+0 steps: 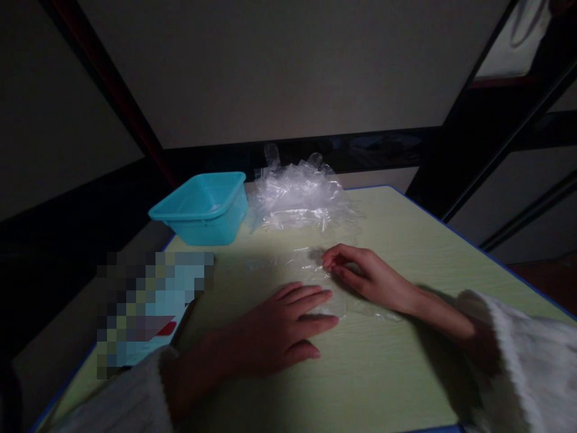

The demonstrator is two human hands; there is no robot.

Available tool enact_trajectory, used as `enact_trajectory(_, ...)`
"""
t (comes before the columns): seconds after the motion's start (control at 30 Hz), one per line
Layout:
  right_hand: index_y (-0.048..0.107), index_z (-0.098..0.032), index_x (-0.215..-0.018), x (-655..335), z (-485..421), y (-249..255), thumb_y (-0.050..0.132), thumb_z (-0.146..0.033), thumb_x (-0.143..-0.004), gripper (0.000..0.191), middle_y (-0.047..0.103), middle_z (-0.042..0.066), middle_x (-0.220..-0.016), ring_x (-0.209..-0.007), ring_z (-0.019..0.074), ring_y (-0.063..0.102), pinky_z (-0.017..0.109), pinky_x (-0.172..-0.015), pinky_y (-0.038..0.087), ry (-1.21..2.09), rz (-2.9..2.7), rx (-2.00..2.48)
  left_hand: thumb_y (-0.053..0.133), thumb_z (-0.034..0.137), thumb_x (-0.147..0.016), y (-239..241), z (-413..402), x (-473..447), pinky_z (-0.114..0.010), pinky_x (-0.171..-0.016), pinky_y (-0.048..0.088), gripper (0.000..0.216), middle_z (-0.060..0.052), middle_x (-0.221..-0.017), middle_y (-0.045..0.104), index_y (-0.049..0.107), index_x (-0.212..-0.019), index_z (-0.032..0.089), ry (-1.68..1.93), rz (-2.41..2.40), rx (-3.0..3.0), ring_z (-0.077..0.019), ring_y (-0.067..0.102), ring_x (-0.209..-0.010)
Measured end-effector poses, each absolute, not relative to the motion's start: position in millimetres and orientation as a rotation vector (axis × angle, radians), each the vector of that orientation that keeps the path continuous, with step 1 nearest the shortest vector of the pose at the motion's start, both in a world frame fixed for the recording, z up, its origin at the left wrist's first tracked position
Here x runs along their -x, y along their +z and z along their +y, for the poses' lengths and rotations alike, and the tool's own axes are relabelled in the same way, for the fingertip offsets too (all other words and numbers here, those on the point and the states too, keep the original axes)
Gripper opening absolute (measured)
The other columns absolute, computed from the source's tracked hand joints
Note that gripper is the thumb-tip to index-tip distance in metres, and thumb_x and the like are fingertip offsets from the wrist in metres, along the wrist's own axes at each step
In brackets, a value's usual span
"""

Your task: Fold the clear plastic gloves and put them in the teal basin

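Note:
A thin clear plastic glove [336, 305] lies spread on the table in front of me, its outline faint against the pale surface. My left hand [297, 328] rests flat over its near left part, palm down, with the fingers stretched out. Bent at the fingers, my right hand [360, 273] has thumb and fingertips pinched together at the glove's upper part; what exactly lies between the tips is hard to see. Behind both hands sits a heap of crumpled clear plastic gloves [300, 189], some finger shapes sticking up.
A turquoise plastic basin [205, 231] stands left of the heap. At the left edge lies a lit device with a blurred screen [166, 307]. The yellow-green table [433, 252] has a blue edge, and a pale panel [288, 72] rises behind it.

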State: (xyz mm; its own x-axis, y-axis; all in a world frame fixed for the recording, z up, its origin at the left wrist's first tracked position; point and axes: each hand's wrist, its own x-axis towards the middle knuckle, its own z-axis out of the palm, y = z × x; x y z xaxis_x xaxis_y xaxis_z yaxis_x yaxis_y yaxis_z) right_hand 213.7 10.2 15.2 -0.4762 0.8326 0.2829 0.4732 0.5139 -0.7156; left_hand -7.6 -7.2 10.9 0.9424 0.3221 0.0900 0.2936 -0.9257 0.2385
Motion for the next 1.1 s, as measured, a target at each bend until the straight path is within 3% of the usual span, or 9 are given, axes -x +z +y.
enact_trajectory(0.17,0.054,-0.016,-0.092,-213.7,10.2,14.8,0.041,-0.012,-0.083,0.016,0.062,0.005,-0.085,-0.078,0.0159,0.058,0.03,-0.068,0.048,0.718,-2.151,1.067,0.045,0.04,-0.089,11.7,-7.9,8.0,-0.044,-0.107,0.025,0.044,-0.014,-0.142,0.036,0.049,-0.126,0.017,0.206,0.456,-2.891,-0.0261,0.031,-0.131)
enact_trajectory(0.3,0.055,-0.014,-0.104,-214.9,9.8,16.5,0.04,-0.015,-0.086,0.023,0.063,0.011,-0.101,-0.094,0.0192,0.059,0.037,-0.082,0.048,0.482,-2.25,1.064,0.04,0.038,-0.091,12.5,-8.1,9.3,-0.045,-0.107,0.026,0.043,-0.016,-0.14,0.038,0.047,-0.125,0.013,0.297,0.528,-2.942,-0.0255,0.031,-0.131)
enact_trajectory(0.4,0.047,-0.013,-0.124,-214.7,9.0,14.0,0.036,-0.022,-0.091,0.036,0.053,0.013,-0.127,-0.118,0.0228,0.048,0.048,-0.101,0.034,0.297,-2.489,1.057,0.034,0.032,-0.092,10.5,-5.9,11.6,-0.047,-0.107,0.026,0.044,-0.018,-0.141,0.036,0.042,-0.128,0.009,0.431,0.759,-2.978,-0.025,0.027,-0.133)
enact_trajectory(0.53,0.03,-0.009,-0.138,-213.7,8.0,7.5,0.032,-0.037,-0.094,0.052,0.033,0.015,-0.143,-0.132,0.0243,0.028,0.054,-0.107,0.017,0.171,-2.717,1.068,0.034,0.035,-0.091,4.8,0.5,13.8,-0.05,-0.107,0.025,0.052,-0.022,-0.142,0.031,0.035,-0.132,0.002,0.391,1.093,-2.942,-0.0278,0.024,-0.134)
enact_trajectory(0.77,0.021,-0.003,-0.14,-214.5,8.3,5.9,0.023,-0.052,-0.092,0.068,0.019,0.016,-0.146,-0.136,0.0235,0.015,0.05,-0.11,0.011,0.206,-2.842,1.091,0.035,0.036,-0.09,4.1,4.9,11.7,-0.051,-0.107,0.023,0.056,-0.019,-0.145,0.025,0.03,-0.135,0.003,0.107,1.244,-2.859,-0.0285,0.019,-0.135)
enact_trajectory(1.1,0.019,-0.005,-0.141,-213.6,7.6,8.6,0.025,-0.052,-0.092,0.068,0.018,0.017,-0.146,-0.136,0.0237,0.014,0.051,-0.109,0.01,0.228,-2.811,1.069,0.035,0.036,-0.09,2.5,5.0,12.1,-0.05,-0.108,0.023,0.055,-0.018,-0.146,0.024,0.031,-0.136,0.005,0.109,1.26,-2.843,-0.0279,0.019,-0.135)
